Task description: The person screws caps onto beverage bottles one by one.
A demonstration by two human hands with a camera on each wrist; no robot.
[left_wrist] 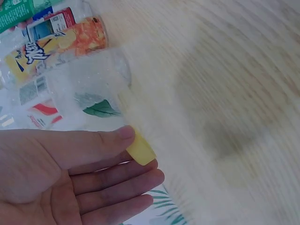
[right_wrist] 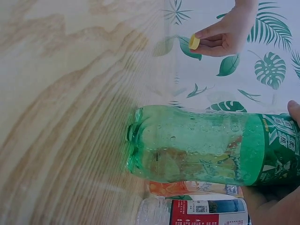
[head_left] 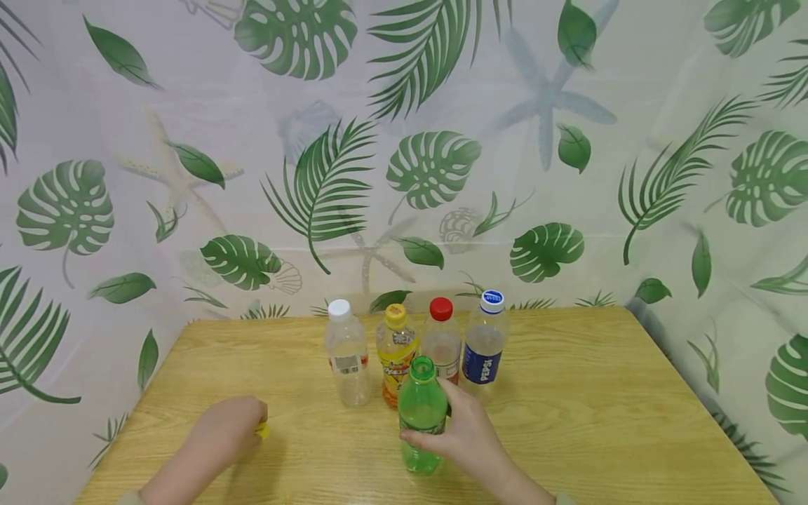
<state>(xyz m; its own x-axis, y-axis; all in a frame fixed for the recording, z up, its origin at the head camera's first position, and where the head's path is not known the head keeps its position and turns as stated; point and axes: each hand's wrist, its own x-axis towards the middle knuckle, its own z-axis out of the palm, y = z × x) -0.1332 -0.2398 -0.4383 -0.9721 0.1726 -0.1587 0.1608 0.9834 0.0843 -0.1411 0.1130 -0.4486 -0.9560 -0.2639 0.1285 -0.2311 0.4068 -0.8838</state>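
A yellow bottle cap (left_wrist: 141, 149) is pinched between the thumb and fingers of my left hand (head_left: 230, 424), just above the table at the left. My right hand (head_left: 463, 438) grips a green plastic bottle (head_left: 421, 414) around its label; its mouth has no cap, and it stands upright near the table's front. In the right wrist view the green bottle's clear lower part shows droplets inside, and the left hand (right_wrist: 227, 35) holds the cap away from it.
Behind the green bottle stand a clear bottle with a white cap (head_left: 348, 358), a yellow-capped bottle (head_left: 394, 351), a red-capped bottle (head_left: 442, 337) and a Pepsi bottle (head_left: 485, 340). The wooden table (head_left: 600, 407) meets a leaf-print cloth (head_left: 435, 91) at the back.
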